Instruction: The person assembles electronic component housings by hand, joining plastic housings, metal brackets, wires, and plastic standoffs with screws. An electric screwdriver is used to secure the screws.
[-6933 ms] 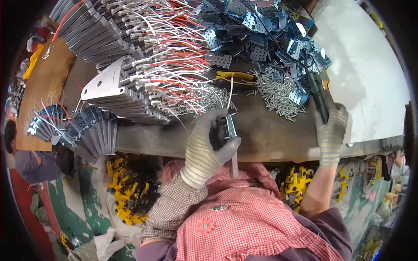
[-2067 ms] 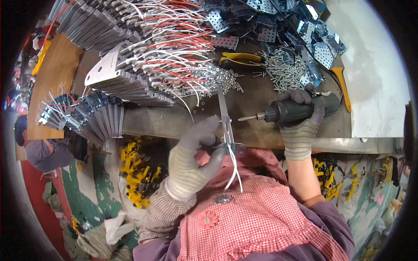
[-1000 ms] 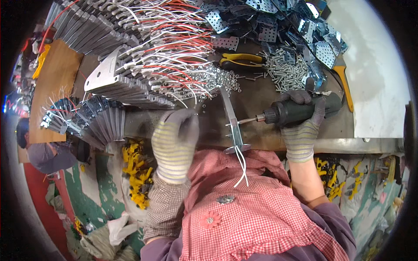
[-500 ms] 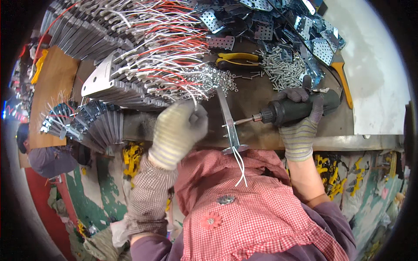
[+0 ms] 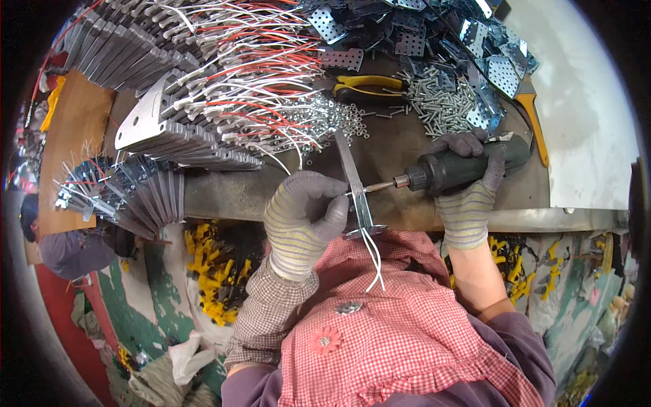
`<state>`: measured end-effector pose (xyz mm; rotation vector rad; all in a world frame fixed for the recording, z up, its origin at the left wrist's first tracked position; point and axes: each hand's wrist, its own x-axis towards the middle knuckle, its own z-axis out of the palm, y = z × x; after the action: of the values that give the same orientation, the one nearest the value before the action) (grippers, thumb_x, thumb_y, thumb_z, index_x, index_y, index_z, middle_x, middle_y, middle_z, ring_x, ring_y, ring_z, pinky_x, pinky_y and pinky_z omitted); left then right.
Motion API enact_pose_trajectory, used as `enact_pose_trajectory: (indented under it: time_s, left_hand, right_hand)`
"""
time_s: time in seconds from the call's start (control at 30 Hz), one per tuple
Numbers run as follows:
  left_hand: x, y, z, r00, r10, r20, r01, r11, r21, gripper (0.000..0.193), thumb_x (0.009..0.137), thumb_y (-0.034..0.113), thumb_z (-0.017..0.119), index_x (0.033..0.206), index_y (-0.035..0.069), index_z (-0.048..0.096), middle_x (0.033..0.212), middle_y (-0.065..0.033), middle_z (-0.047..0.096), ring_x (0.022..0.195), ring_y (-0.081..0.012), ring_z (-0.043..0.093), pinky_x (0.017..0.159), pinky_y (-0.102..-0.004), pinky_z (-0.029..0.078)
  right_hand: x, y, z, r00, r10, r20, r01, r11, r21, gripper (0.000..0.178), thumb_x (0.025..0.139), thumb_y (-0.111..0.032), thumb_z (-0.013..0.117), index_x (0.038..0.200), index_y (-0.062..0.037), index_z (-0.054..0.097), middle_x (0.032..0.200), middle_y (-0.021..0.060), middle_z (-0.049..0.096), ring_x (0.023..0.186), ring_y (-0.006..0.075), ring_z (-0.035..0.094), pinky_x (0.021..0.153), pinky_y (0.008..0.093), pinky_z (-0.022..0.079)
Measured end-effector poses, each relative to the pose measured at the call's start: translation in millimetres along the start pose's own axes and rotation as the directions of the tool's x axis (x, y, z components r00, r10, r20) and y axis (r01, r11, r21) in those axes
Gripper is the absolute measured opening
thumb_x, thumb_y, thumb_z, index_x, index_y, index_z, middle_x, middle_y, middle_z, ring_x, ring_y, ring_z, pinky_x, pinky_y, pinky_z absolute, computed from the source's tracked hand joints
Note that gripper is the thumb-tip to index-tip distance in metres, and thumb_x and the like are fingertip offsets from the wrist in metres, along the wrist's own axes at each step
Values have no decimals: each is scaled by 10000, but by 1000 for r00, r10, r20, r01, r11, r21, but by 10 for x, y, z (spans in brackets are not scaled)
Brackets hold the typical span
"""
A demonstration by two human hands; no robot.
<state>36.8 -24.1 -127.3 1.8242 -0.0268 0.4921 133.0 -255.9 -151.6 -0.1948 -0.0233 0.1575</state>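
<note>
My right hand [image 5: 468, 197], in a striped glove with grey fingers, is wrapped round a dark electric screwdriver [image 5: 468, 166]. The screwdriver's bit points left and meets the side of a long narrow metal bracket [image 5: 354, 173]. This bracket lies across the table's front edge, two white wires [image 5: 373, 261] hanging from its near end. On its left side, my left hand [image 5: 305, 207], gloved alike, has thumb and forefinger closed together where a screw's tip comes through. Whatever is between those fingertips is too small to make out.
Beyond the bracket lie loose nuts [image 5: 339, 119], a heap of screws [image 5: 441, 102] and yellow-handled pliers [image 5: 369, 88]. Stacked metal parts with white and red wires [image 5: 251, 74] fill the left; perforated plates [image 5: 410, 41] pile up behind. A yellow-handled brush [image 5: 534, 125] lies right.
My left hand has come from the wired stack and the nuts, moving right and toward me, to the bracket's left side. The screwdriver and bracket have stayed nearly in place.
</note>
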Motion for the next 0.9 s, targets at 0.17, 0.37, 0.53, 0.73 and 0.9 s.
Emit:
enact_pose_trajectory:
  time_s: [0.17,0.37,0.53,0.73,0.9]
  left_hand:
    - [56,-22,12,996,84,19,-85,993,85,156,856,-2,783,984,42,705,925,-89,678,835,-215,684,731,-336,550]
    - [106,-102,111,960,279,27,-275,921,277,136,919,170,741,904,57,667,829,-125,617,749,-349,617,654,-447,498]
    - [123,-103,147,957,288,21,-284,923,261,155,931,184,716,879,54,649,813,-120,622,737,-350,625,641,-452,498]
    - [143,-125,159,972,218,93,-235,939,252,109,912,144,709,905,54,647,823,-127,633,713,-358,637,618,-456,505]
    - [192,-160,174,963,242,122,-266,931,249,82,883,97,713,915,55,651,835,-126,645,713,-347,644,617,-454,515]
  right_hand:
    - [-16,-6,15,1000,0,-11,-1,1000,-28,448,922,-426,827,1188,-204,543,964,-52,523,974,157,567,1116,494,449]
    - [-4,13,2,1000,-2,-2,2,1000,-17,461,921,-428,827,1199,-199,539,961,-50,522,986,158,564,1112,492,457]
    - [-12,18,61,1000,-1,-13,0,999,-35,409,926,-383,811,1184,-187,561,947,-53,525,966,146,560,1078,467,460]
    - [-14,25,-38,1000,-2,1,2,1000,22,419,979,-365,763,1308,-186,573,947,-57,517,956,142,549,1069,452,462]
    - [27,15,-23,999,22,-35,-21,1000,18,312,987,-336,743,1222,-196,591,916,-75,500,921,122,542,1049,434,465]
